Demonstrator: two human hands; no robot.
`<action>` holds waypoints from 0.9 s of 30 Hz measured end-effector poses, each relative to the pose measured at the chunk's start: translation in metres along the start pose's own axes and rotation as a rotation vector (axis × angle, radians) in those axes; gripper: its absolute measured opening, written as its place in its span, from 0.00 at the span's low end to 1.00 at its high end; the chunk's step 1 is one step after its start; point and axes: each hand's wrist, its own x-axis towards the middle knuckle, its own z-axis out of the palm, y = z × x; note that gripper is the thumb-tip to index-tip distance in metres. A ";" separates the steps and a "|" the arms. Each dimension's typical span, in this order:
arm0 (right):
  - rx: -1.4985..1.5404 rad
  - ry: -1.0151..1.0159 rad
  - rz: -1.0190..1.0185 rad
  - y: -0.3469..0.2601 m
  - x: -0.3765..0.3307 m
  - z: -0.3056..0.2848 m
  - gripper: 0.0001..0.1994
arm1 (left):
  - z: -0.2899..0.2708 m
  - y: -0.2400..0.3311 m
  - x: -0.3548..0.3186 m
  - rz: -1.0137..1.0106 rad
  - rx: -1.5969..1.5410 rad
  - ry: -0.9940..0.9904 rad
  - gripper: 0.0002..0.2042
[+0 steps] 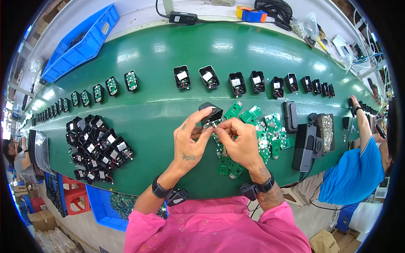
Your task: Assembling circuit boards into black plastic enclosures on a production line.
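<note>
Over the middle of the green table, my left hand (188, 143) is closed around a small black plastic housing (209, 110), tilted with its hollow side showing. My right hand (240, 145) pinches at the housing's near edge, its thumb and fingertips meeting those of the left. A small whitish-green part shows between the fingertips; too little of it is visible to name. Green circuit boards (275, 148) lie in a loose pile beside and beneath my right hand. To the left sits a heap of black housings (96, 145) with white blocks and wires inside.
Black housings (182, 76) stand in a row across the table; those at left hold green boards (131, 80). A blue crate (80, 50) is at back left. At right are a grey-black device (304, 147) and a container of small metal parts (326, 133). A co-worker in blue (352, 168) reaches in.
</note>
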 end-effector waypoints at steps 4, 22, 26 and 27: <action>-0.037 -0.016 -0.028 0.003 0.000 -0.003 0.04 | -0.003 0.007 0.003 -0.007 0.098 -0.047 0.23; -0.091 -0.044 -0.007 0.004 -0.001 0.001 0.04 | -0.003 0.008 0.002 0.119 0.351 -0.086 0.25; -0.214 -0.011 -0.099 0.012 -0.004 0.007 0.04 | 0.001 0.000 -0.005 0.237 0.527 -0.051 0.25; -0.261 -0.004 -0.131 0.013 -0.005 0.008 0.04 | 0.001 0.000 -0.005 0.237 0.529 -0.049 0.25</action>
